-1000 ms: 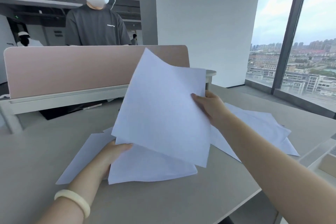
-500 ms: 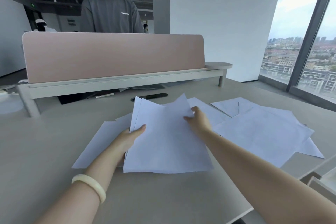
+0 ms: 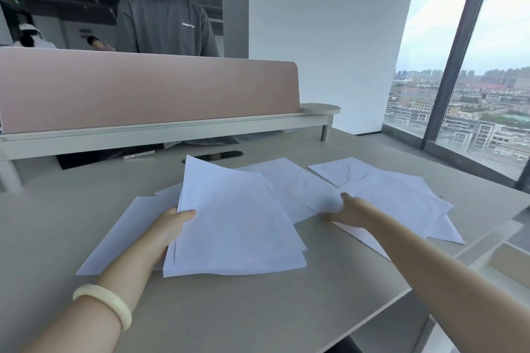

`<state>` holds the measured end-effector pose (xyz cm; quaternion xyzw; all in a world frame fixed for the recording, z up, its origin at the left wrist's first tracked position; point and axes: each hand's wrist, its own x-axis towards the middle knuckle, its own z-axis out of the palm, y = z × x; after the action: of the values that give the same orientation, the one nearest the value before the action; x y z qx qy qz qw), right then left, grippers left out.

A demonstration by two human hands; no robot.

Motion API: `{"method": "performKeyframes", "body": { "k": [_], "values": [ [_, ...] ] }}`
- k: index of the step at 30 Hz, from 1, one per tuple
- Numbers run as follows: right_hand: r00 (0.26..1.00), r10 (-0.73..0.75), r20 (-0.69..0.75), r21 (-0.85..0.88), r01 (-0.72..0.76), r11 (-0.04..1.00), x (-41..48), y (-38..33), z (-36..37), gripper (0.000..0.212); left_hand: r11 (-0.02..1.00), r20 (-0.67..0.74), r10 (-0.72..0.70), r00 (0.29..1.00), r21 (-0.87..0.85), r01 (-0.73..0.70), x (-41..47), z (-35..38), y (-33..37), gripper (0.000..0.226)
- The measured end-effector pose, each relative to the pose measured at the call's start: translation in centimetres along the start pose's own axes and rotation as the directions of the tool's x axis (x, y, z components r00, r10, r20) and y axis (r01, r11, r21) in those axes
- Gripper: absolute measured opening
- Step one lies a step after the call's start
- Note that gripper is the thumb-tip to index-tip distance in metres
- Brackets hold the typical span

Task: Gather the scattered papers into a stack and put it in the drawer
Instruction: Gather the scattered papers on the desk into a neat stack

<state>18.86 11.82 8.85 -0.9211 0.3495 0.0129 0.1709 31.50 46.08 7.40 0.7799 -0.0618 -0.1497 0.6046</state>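
Centrally on the worktop, a partial stack of papers is gripped at its left edge by the left hand, thumb laid on top. Further right, loose sheets are touched by the right hand, whose blurred fingers are stretched out, grasping nothing.

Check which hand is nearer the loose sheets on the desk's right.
Right. Right hand touches those loose sheets; left hand holds the gathered stack, off to their left.
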Motion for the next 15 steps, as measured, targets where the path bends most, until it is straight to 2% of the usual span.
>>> {"method": "performKeyframes", "body": {
  "k": [2,5,7,10,13,15],
  "values": [
    [0.999,-0.018,0.051,-0.048,0.021,0.999,0.0,0.8,-0.5,0.077,1.000,-0.012,0.003,1.000,-0.001,-0.003,0.2,0.1,-0.1,0.017],
    [0.996,-0.082,0.034,-0.190,0.087,0.978,-0.6,0.8,-1.1,0.063,1.000,-0.020,-0.001,1.000,-0.014,0.001,0.4,0.1,-0.4,0.016],
    [0.995,-0.097,0.036,-0.224,0.102,0.969,-0.9,0.4,-1.2,0.056,1.000,-0.009,-0.011,1.000,-0.010,0.011,0.4,0.0,-0.4,0.018],
    [0.994,-0.094,0.046,-0.218,0.102,0.971,-1.4,0.0,-1.6,0.056,1.000,-0.029,-0.022,0.999,0.008,0.023,0.4,0.0,-0.3,0.022],
    [0.989,-0.145,-0.009,-0.289,0.136,0.948,-1.9,0.1,-1.8,0.047,0.999,-0.056,-0.034,0.998,-0.003,0.034,0.7,0.0,-0.3,0.036],
    [0.986,-0.167,-0.012,-0.264,0.158,0.952,-2.0,0.6,-1.8,0.055,1.000,-0.043,-0.031,0.999,-0.009,0.030,1.0,-0.2,-0.2,0.036]
  ]
}}
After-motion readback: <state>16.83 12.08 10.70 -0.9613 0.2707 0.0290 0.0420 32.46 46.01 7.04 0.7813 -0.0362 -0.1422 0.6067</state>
